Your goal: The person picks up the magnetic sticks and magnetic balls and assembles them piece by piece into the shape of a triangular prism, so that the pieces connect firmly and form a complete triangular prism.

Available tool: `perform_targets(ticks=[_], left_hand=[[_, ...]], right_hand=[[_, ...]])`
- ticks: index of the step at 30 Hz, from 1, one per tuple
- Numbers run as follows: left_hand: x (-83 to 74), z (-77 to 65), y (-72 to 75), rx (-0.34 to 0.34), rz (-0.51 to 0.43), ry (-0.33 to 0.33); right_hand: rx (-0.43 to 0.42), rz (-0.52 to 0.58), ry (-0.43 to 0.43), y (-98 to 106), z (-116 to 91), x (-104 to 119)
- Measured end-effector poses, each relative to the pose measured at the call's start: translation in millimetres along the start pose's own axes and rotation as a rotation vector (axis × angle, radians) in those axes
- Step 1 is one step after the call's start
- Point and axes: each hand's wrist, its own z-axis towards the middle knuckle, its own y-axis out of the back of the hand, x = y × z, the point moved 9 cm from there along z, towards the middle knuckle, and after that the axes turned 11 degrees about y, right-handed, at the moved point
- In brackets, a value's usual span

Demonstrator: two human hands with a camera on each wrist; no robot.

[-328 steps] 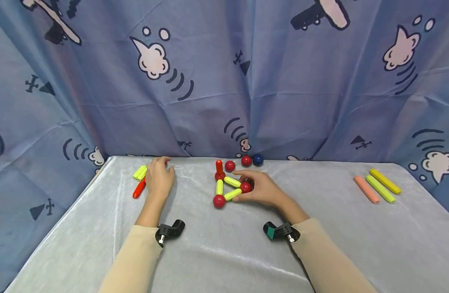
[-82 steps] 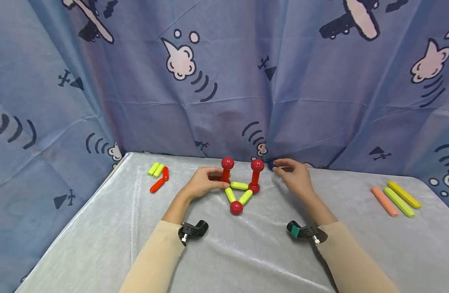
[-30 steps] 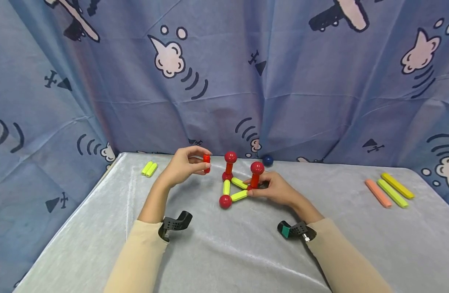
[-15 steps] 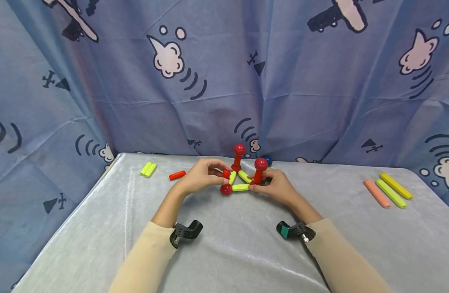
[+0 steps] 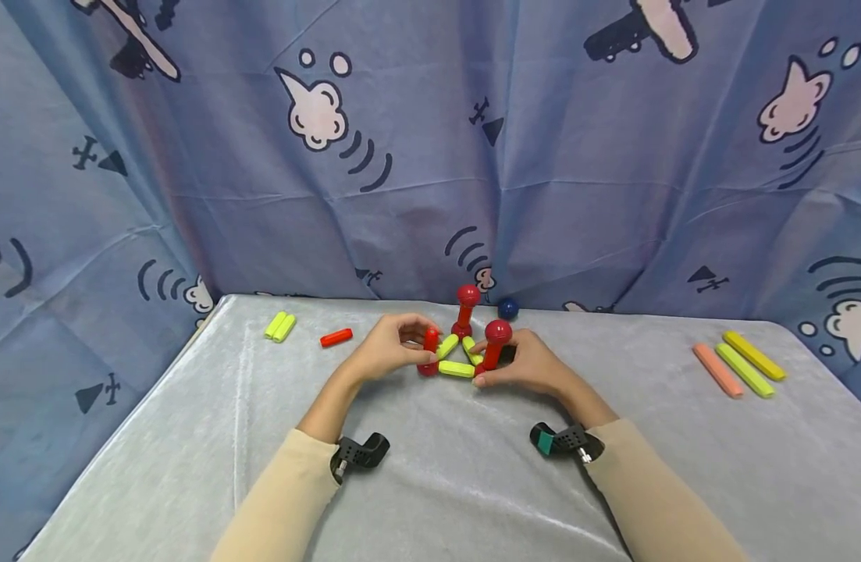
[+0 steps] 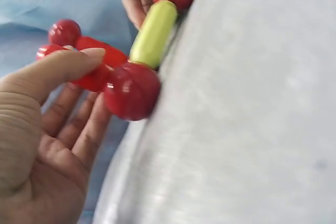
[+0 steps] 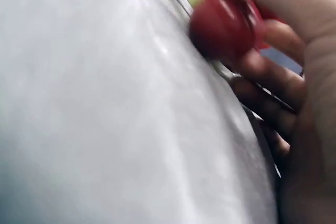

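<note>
A triangle of yellow-green rods [image 5: 457,369] and red balls lies on the cloth between both hands. My left hand [image 5: 388,347] pinches an upright short red rod [image 5: 431,340] between thumb and fingers. Its lower end meets the near-left corner ball [image 6: 132,92]. With thumb and fingers, my right hand [image 5: 531,363] grips the right corner ball [image 7: 223,27], beneath another upright red rod [image 5: 491,357] topped by a red ball [image 5: 498,332]. At the far corner a third red rod [image 5: 464,315] stands, also capped with a red ball [image 5: 468,295].
A loose red rod [image 5: 336,338] and two yellow-green rods [image 5: 280,327] lie to the left. One dark blue ball [image 5: 508,309] sits by the table's back edge. Longer orange [image 5: 717,370], yellow-green [image 5: 745,370] and yellow [image 5: 755,355] sticks lie at the right. A curtain hangs behind.
My left hand has brought a red rod rightward onto the near-left ball and tipped it upright. Another red rod was left on the cloth. The triangle has turned, with my right hand holding its corner.
</note>
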Motion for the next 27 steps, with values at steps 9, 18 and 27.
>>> perform_targets(ticks=[9, 18, 27], left_hand=[[24.6, 3.4, -6.5, 0.015, -0.197, 0.037], [34.0, 1.7, -6.1, 0.046, -0.318, 0.042], [34.2, 3.5, -7.0, 0.063, -0.31, 0.064]], right_hand=[[0.123, 0.058, -0.03, 31.5, -7.0, -0.1], [-0.216, -0.236, -0.187, 58.6, 8.0, -24.7], [-0.273, -0.303, -0.231, 62.6, 25.6, -29.4]])
